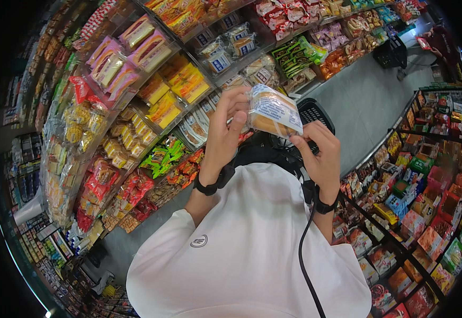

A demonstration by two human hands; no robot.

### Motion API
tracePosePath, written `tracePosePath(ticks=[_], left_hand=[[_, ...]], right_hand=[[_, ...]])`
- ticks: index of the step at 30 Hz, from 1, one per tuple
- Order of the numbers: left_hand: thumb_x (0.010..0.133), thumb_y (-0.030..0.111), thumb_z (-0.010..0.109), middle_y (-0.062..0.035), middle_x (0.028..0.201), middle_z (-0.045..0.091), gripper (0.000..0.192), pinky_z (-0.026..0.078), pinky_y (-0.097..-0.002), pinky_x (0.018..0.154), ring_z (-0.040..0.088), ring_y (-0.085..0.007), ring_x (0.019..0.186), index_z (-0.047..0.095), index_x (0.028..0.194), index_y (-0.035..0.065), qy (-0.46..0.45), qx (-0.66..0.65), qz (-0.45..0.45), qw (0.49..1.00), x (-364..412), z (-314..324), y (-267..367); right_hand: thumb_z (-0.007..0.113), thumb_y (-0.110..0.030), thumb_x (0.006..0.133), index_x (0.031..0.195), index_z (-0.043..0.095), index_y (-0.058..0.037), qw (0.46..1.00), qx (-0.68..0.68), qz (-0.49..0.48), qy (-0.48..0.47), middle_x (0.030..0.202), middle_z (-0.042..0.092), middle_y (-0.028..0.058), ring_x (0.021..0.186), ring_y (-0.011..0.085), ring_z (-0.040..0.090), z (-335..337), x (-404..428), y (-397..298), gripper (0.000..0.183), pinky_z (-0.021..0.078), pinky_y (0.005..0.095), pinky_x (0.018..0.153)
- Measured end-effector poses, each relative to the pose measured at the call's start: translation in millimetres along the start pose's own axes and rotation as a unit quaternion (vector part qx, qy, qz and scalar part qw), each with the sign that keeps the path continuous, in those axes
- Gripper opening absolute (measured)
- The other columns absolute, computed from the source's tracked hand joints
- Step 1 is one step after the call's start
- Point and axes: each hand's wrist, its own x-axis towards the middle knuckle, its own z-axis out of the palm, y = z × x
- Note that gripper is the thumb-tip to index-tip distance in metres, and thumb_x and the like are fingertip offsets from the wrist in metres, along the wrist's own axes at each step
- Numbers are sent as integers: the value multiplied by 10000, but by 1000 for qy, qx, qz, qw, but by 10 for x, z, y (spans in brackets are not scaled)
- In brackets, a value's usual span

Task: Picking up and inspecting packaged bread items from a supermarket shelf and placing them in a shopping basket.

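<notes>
A clear-wrapped packaged bread (274, 113) is held up in front of my chest. Blue printing covers the upward side of its wrapper, and golden-brown bread shows along the edges. My left hand (231, 123) grips the package's left end, thumb toward me. At the lower right corner, my right hand (319, 153) pinches the wrapper between thumb and fingers. Behind the package, a dark plastic shopping basket (321, 113) is partly hidden by it and by my right hand. Similar wrapped breads (220, 59) sit in a shelf compartment beyond my left hand.
Tiered shelves of snacks curve along the left, with yellow packets (189, 83) and purple-edged packages (149, 49). Boxed goods (411, 206) fill a display at right. Grey floor (368, 103) runs between them. Farther along stand another dark basket (390, 51) and a person (445, 51) holding a red package.
</notes>
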Motion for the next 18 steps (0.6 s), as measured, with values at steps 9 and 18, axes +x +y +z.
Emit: tracePosePath(ticks=[9, 18], left_hand=[[817, 706, 765, -123, 1287, 637, 836, 488, -349, 988, 636, -200, 1124, 499, 1265, 52, -114, -80, -37, 990, 120, -228, -314], [1049, 518, 580, -53, 921, 709, 573, 494, -271, 771, 652, -112, 851, 661, 1211, -25, -233, 20, -104, 967, 269, -413, -453]], right_hand=[[640, -170, 998, 763, 598, 30, 963, 190, 182, -65, 701, 582, 61, 639, 145, 555, 86, -10, 32, 311, 426, 298, 608], [496, -296, 1117, 814, 594, 25, 949, 193, 250, 22, 695, 507, 12, 644, 76, 473, 405, -82, 208, 452, 375, 258, 593]])
